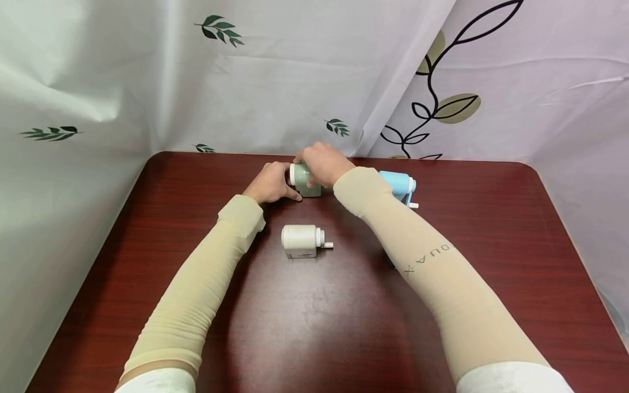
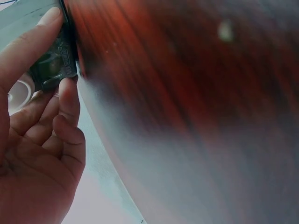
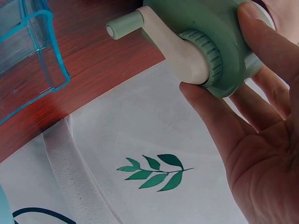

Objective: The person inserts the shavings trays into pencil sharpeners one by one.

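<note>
Near the back edge of the table, both hands are on a green hand-crank pencil sharpener (image 1: 308, 189). My left hand (image 1: 270, 183) holds it at its left end, thumb on one side and fingers on the other. From above and the right, my right hand (image 1: 325, 165) grips the body. In the right wrist view the thumb and fingers close around the crank end, and a cream crank arm (image 3: 182, 58) with a green knob (image 3: 125, 25) sticks out. The left wrist view has a white round part (image 2: 21, 93) beside the left palm.
A cream-white crank sharpener (image 1: 300, 239) lies in front of the hands. Behind the right forearm stands a light blue one (image 1: 393, 181), partly hidden. A dark object also shows slightly under that forearm. Patterned white curtains (image 1: 275, 82) hang along the table's back edge.
</note>
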A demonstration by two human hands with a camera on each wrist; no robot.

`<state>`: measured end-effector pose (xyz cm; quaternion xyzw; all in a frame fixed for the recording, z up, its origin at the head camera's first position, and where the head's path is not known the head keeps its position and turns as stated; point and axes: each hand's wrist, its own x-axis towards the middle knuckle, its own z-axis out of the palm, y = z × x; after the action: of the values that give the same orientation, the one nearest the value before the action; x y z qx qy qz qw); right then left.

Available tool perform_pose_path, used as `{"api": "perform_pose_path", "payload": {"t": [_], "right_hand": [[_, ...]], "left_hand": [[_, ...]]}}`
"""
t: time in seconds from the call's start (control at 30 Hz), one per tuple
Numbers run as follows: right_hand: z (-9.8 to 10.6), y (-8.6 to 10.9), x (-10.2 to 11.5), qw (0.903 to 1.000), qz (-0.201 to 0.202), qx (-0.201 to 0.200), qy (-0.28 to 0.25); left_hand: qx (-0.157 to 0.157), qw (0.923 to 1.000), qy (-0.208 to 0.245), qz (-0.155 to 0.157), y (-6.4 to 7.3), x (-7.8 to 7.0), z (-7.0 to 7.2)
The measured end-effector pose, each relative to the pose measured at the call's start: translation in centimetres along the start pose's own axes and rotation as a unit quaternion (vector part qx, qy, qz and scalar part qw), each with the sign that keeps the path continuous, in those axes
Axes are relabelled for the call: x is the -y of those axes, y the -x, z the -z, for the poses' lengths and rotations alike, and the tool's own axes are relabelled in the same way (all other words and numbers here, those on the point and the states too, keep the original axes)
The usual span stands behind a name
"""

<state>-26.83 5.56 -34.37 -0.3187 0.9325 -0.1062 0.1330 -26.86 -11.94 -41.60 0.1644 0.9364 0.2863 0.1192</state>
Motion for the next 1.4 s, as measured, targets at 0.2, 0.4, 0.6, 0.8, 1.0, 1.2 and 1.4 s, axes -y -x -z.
{"api": "perform_pose_path", "payload": {"t": [0.2,0.4,0.6,0.8,1.0,1.2,1.4], "right_hand": [[0.08,0.08,0.06,1.0,0.004,-0.002,0.005],[0.13,0.08,0.07,1.0,0.003,-0.001,0.005],[0.13,0.07,0.16,1.0,0.001,0.0,0.001],[0.08,0.01,0.06,1.0,0.004,-0.004,-0.004],[0.13,0.07,-0.16,1.0,0.002,0.0,-0.001],[0.31,0.19,-0.22,0.9999,0.005,0.011,0.009],[0.74,0.29,-0.24,0.9994,0.012,0.029,0.012]], "left_hand": [[0.001,1.0,-0.004,0.005,0.02,-0.13,0.03],[0.0,1.0,-0.008,0.005,0.0,-0.24,0.03],[0.0,0.9999,-0.011,0.005,0.01,-0.2,0.03],[-0.001,0.9999,-0.013,0.01,-0.01,-0.3,0.01],[0.002,0.9999,-0.014,0.002,-0.2,-0.45,-0.15],[0.002,0.9999,-0.011,0.006,-0.24,-0.31,-0.28],[0.006,0.9999,-0.009,0.011,-0.08,-0.22,-0.17]]}}
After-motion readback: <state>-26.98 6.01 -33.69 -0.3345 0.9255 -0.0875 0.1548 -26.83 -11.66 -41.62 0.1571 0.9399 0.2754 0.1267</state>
